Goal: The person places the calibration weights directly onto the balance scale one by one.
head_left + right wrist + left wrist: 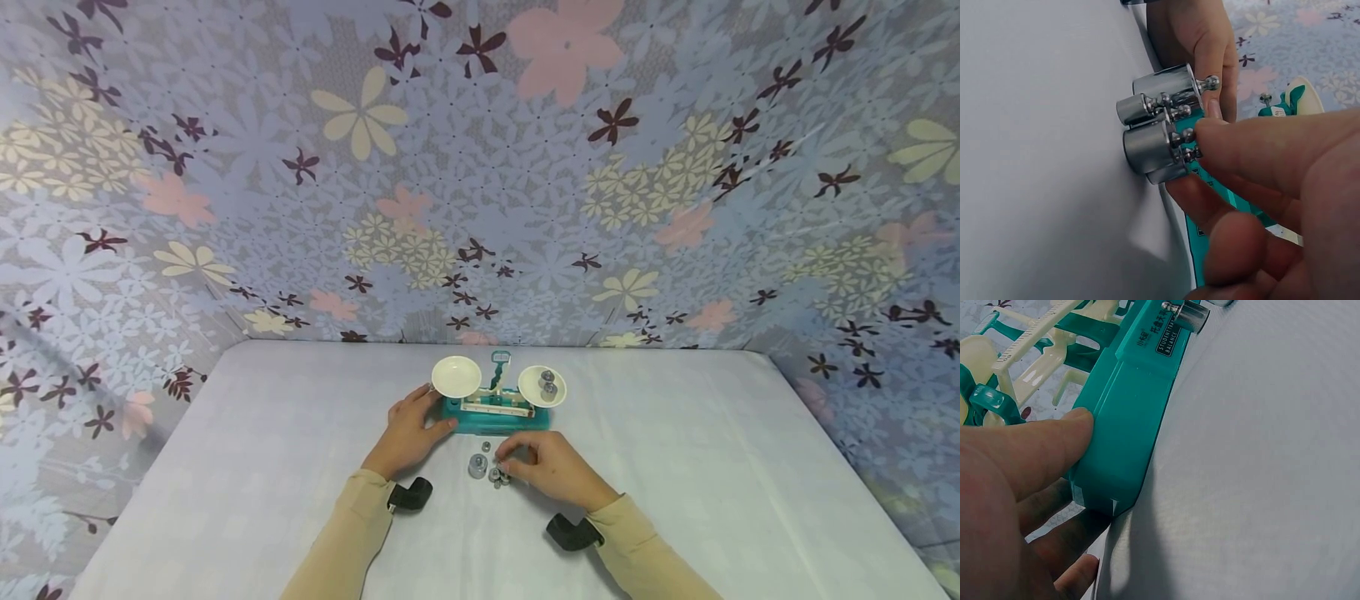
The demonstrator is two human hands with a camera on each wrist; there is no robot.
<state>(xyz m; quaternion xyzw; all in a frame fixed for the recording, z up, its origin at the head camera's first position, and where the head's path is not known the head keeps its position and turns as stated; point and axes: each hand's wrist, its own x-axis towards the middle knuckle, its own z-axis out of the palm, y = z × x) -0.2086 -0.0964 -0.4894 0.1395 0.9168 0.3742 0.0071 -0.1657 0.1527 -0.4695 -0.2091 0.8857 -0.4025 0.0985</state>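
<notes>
A teal balance scale [497, 419] with two cream pans stands on the table. My left hand [408, 433] grips the left end of its base, the thumb [1079, 434] on top and the fingers around the end. Two metal weights [548, 382] sit in the right pan; the left pan [456, 377] holds nothing. In front of the base, my right hand [551, 468] pinches at the knob of a small metal weight [1147, 147] within a tight cluster. The fingertips partly hide that knob. Beside the cluster stand a larger weight [477, 466] and a small one [487, 447].
A pale cloth covers the table [675, 467]. Flower-patterned fabric [480, 183] rises behind it and at both sides. Black wrist mounts [573, 532] sit on both forearms, close above the tabletop.
</notes>
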